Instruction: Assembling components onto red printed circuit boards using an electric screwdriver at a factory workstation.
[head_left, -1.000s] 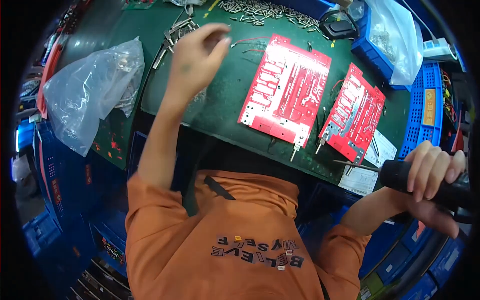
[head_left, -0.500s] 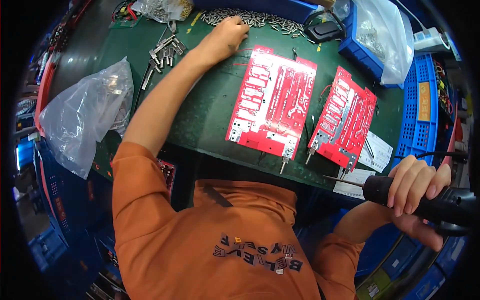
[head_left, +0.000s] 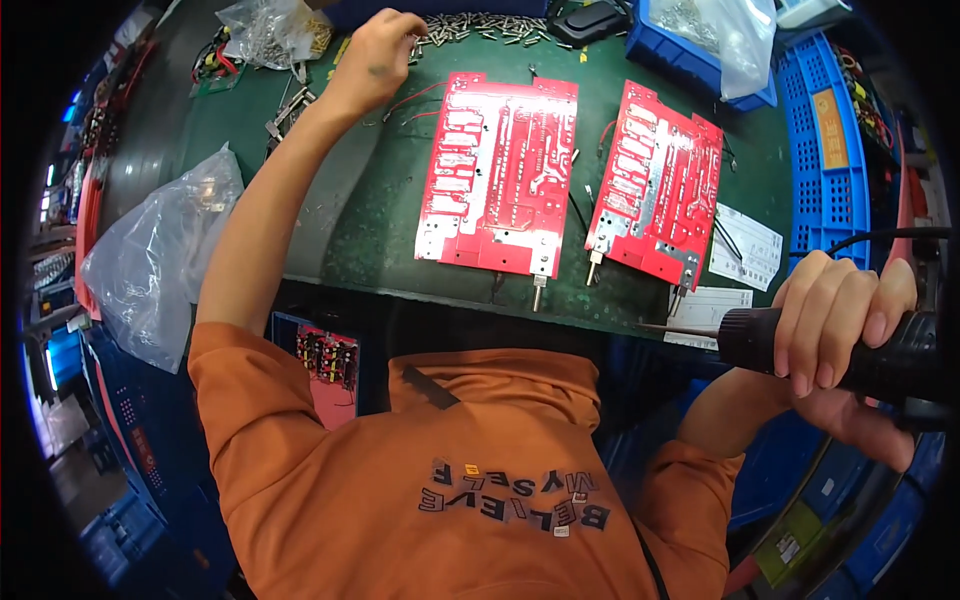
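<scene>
One driver [head_left: 747, 340], axis crosswise, bit [head_left: 680, 330] leftward, in right hand's [head_left: 838, 325] grip; left hand's [head_left: 375, 62] unclear.

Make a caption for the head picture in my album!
Right hand holding a black tool, left hand beside small metal parts, two red boards between.

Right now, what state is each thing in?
Left hand: fingers bent; whether it holds anything, unclear
Right hand: closed around the screwdriver
Black power screwdriver: held, bit pointing left; running or not, unclear
Left red board: lying on the green table
Right red board: lying, turned slightly
Metal pins: loose, heaped
Left plastic bag: crumpled
</scene>
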